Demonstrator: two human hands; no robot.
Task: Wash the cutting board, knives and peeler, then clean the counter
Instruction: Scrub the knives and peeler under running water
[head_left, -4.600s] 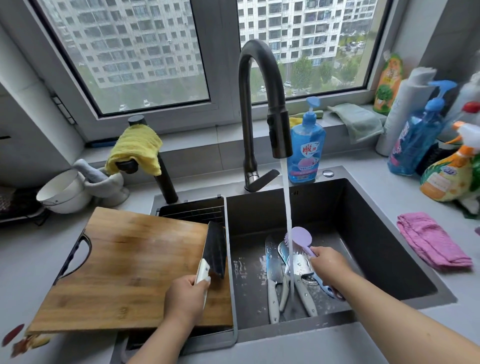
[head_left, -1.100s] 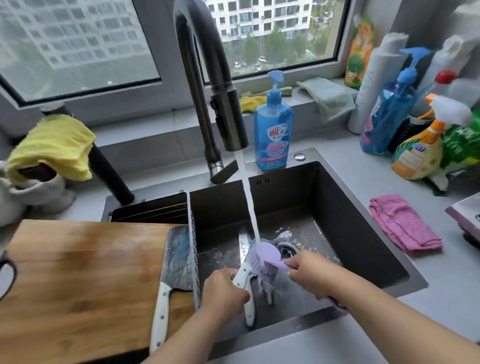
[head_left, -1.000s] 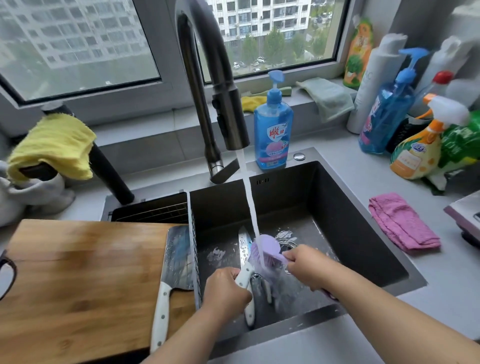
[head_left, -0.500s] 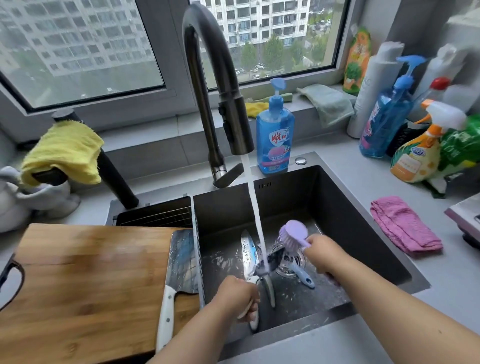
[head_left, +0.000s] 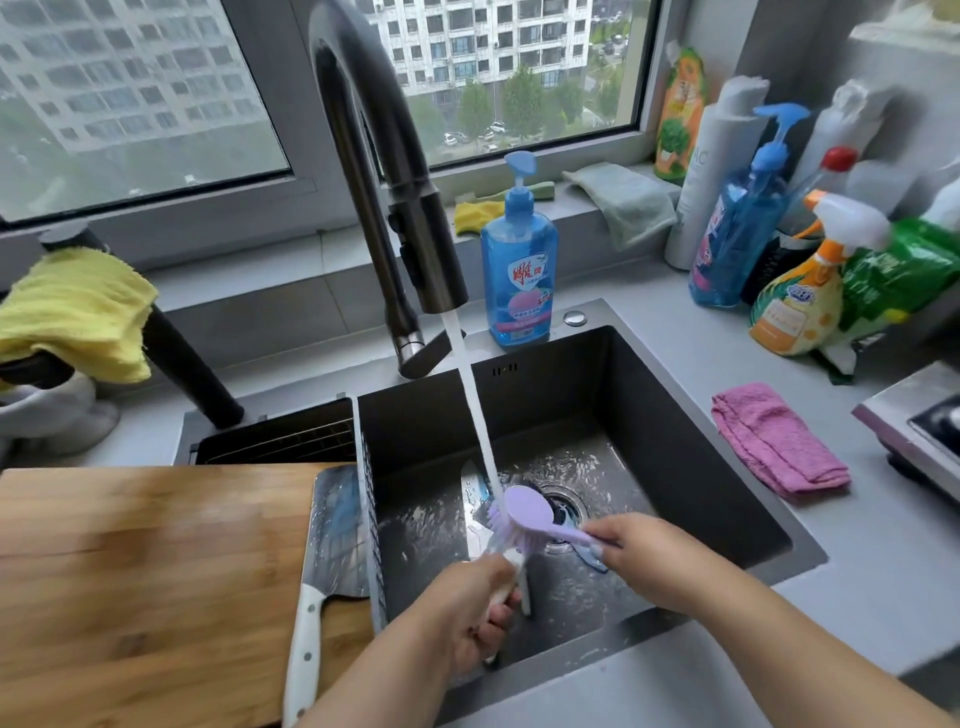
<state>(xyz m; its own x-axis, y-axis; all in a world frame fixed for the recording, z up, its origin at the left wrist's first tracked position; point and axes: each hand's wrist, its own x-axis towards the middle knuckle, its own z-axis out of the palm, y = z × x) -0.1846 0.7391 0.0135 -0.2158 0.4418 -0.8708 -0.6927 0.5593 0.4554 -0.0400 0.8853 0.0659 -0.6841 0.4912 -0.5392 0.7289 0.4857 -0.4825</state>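
Back from beside the drain, the right hand (head_left: 641, 558) pinches the purple brush (head_left: 524, 514) onto a knife (head_left: 480, 512) gripped by the left hand (head_left: 467, 610) under the faucet (head_left: 387, 208) stream (wet handle: the blade could slip, I judge).

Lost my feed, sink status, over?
Left hand grips knife under running water. Right hand scrubs it with purple brush. Cleaver on cutting board. Nothing blocking.

Two cloths — yellow cloth (head_left: 78, 312), pink cloth (head_left: 776, 441) — one cleaver (head_left: 332, 540).
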